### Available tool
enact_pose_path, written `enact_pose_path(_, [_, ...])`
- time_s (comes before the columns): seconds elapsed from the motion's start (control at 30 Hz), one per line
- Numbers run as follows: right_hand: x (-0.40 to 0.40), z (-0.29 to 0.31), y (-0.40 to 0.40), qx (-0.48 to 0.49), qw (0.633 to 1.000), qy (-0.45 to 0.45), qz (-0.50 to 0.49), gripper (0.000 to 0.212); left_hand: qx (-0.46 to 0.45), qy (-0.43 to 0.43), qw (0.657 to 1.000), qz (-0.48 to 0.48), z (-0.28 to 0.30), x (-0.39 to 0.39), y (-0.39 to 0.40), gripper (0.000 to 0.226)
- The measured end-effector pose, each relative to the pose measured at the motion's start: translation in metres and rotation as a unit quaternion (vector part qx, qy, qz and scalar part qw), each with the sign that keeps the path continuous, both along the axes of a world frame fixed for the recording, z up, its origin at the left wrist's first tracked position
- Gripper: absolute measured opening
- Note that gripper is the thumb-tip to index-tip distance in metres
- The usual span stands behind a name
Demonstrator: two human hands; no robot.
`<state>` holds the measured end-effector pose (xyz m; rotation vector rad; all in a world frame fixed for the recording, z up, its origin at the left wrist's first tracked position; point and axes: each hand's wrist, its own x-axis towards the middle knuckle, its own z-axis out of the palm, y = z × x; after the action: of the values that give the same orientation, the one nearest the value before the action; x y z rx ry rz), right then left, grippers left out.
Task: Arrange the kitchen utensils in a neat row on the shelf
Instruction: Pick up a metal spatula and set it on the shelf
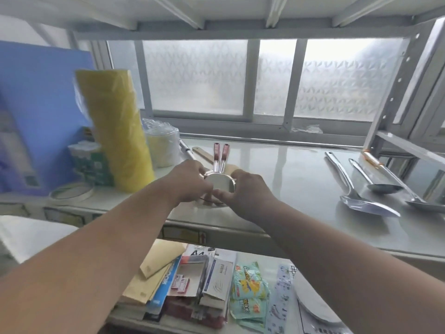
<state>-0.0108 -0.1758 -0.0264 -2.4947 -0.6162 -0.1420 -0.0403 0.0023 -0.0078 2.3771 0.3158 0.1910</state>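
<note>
While both hands meet at the middle of the frame, the left hand (190, 182) and right hand (243, 189) curl their fingers round two shiny round metal ladles (218, 183) with pink handles, probably to pull them apart so each can lie alone. At the right, three smooth silver utensils (361, 189) already lie side by side on the glossy shelf (289, 179), handles pointing back.

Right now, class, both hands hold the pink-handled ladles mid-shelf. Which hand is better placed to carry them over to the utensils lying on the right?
Probably the right hand. It already touches the ladles and is on the side nearer the steel utensils; the left hand would have to reach across.
</note>
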Motion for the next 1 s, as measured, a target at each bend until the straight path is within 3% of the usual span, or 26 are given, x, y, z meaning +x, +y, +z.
enact_pose_path(0.27, [0.01,0.002,0.0,0.07,0.994,0.051,-0.062,0.067,-0.078,-0.03,0.996,0.021,-0.001,-0.002,-0.007,0.059])
enact_pose_path(0.47, [0.008,0.007,-0.016,0.126,0.986,0.065,-0.093,0.055,-0.095,-0.016,0.995,0.023,-0.002,0.005,-0.023,0.058])
enact_pose_path(0.53, [0.007,0.011,-0.023,0.2,0.966,0.125,-0.104,0.049,-0.076,-0.02,0.997,0.011,-0.002,0.006,-0.028,0.05])
enact_pose_path(0.63, [0.004,0.02,-0.032,0.345,0.909,0.201,-0.118,0.04,0.022,-0.06,0.998,0.004,0.006,0.008,-0.038,0.026])
enact_pose_path(0.73, [0.002,0.026,-0.039,0.444,0.871,0.165,-0.133,0.03,0.013,-0.107,0.994,-0.011,0.014,0.012,-0.054,0.014])
enact_pose_path(0.83, [-0.003,0.029,-0.049,0.455,0.879,0.062,-0.128,0.021,-0.1,-0.136,0.985,-0.018,0.021,0.016,-0.077,0.015])
enact_pose_path(1.0, [-0.012,0.038,-0.084,0.465,0.884,-0.038,-0.042,0.012,-0.387,-0.089,0.917,-0.017,0.037,0.027,-0.116,0.04])
